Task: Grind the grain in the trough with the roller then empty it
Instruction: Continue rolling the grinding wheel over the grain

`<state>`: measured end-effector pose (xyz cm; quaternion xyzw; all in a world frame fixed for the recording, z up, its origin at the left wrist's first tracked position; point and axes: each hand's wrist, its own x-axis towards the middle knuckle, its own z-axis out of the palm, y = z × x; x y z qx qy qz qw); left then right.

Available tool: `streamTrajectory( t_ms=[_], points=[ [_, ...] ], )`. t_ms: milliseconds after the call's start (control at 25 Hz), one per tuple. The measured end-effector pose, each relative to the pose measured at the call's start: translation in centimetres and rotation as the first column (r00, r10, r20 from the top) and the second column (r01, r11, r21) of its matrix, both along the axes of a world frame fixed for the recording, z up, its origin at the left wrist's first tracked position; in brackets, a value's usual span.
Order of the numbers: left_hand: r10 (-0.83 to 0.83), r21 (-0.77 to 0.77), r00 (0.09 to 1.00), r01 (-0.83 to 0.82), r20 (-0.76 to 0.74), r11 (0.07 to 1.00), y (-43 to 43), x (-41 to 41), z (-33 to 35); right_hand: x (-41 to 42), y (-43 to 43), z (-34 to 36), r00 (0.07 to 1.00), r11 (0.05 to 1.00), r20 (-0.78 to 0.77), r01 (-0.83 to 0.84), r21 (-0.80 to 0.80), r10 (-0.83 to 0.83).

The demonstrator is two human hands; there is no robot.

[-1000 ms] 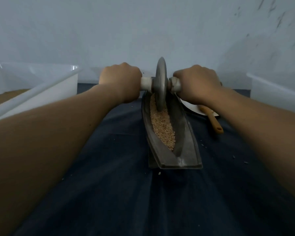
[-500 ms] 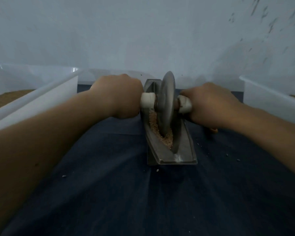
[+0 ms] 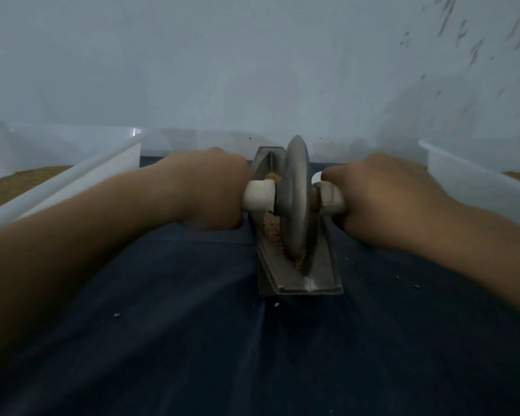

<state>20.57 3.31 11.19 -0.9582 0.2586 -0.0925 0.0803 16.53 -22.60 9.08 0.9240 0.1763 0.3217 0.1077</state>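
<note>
1. Two hands, one roller [image 3: 296, 199]: my left hand [image 3: 213, 190] and right hand [image 3: 382, 199] each wrap tight round a white handle [image 3: 258, 197] on either side of it. It stands on edge in the trough [image 3: 323, 273], toward the near end.
2. Grinding is the step in hand, by my reading; emptying has not begun.
3. The next move, I judge, calls for an even push away along the channel. Both wrists should stay level so the roller does not climb a wall and throw grain out (a few kernels [image 3: 117, 314] already lie loose).
4. The grain [image 3: 272, 232] is tan and coarse, banked against the roller's left face, with a small heap showing beyond the left handle. It looks only partly crushed.
5. The trough sits lengthwise on a dark cloth [image 3: 192, 340], between white tubs [image 3: 81, 175] at left and right.
</note>
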Motion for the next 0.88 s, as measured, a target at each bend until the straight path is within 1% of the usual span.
streamTrajectory(
  t_ms=[40,120,160,240,280,400,520,560,680,760,800,880],
  points=[
    [0.002,-0.004,1.0,-0.001,0.005,1.0,0.0,0.4,-0.1,0.1,0.1,0.1,1.0,1.0,0.008,0.011,-0.01,-0.011],
    [0.055,-0.019,0.997,-0.054,0.056,0.998,-0.7,2.2,-0.6,2.1,0.8,-0.4,0.993,0.996,-0.078,0.088,0.031,-0.086],
    [0.094,-0.034,0.986,-0.091,0.136,0.995,-1.3,3.6,-0.7,3.8,1.5,-0.6,0.985,0.989,-0.12,0.132,0.074,-0.122],
    [0.168,-0.063,0.936,-0.156,0.31,0.986,-2.2,5.6,-1.1,7.1,2.8,-0.3,0.972,0.97,-0.14,0.206,0.128,-0.188],
    [0.196,-0.078,0.92,-0.18,0.34,0.98,-2.3,6.4,-1.2,8.2,3.3,0.1,0.968,0.965,-0.146,0.223,0.137,-0.203],
    [0.219,-0.122,0.927,-0.19,0.305,0.974,-2.2,5.6,-1.5,7.9,3.5,1.0,0.971,0.979,-0.163,0.189,0.077,-0.175],
    [0.151,-0.106,0.96,-0.129,0.238,0.986,-1.0,1.4,-1.9,3.5,2.4,1.1,0.971,0.996,-0.221,0.092,0.012,-0.087],
    [0.118,-0.088,0.963,-0.099,0.242,0.991,-0.3,-0.3,-1.9,1.8,1.9,1.1,0.975,0.998,-0.214,0.07,-0.002,-0.069],
    [0.034,-0.058,0.936,-0.014,0.35,0.998,0.5,-1.9,-1.6,-0.8,0.7,1.2,0.974,0.999,-0.222,0.045,0.014,-0.041],
    [0.077,-0.048,0.935,-0.065,0.347,0.997,-0.3,-0.4,-1.9,0.7,0.9,0.9,0.962,0.997,-0.268,0.068,0.027,-0.058],
    [0.123,-0.048,0.935,-0.113,0.334,0.992,-0.9,1.1,-2.0,2.2,1.3,0.6,0.963,0.995,-0.257,0.094,0.036,-0.081],
    [0.198,-0.078,0.924,-0.182,0.328,0.98,-1.9,4.1,-1.8,5.6,2.7,0.4,0.979,0.987,-0.153,0.143,0.067,-0.132]
  ],
)
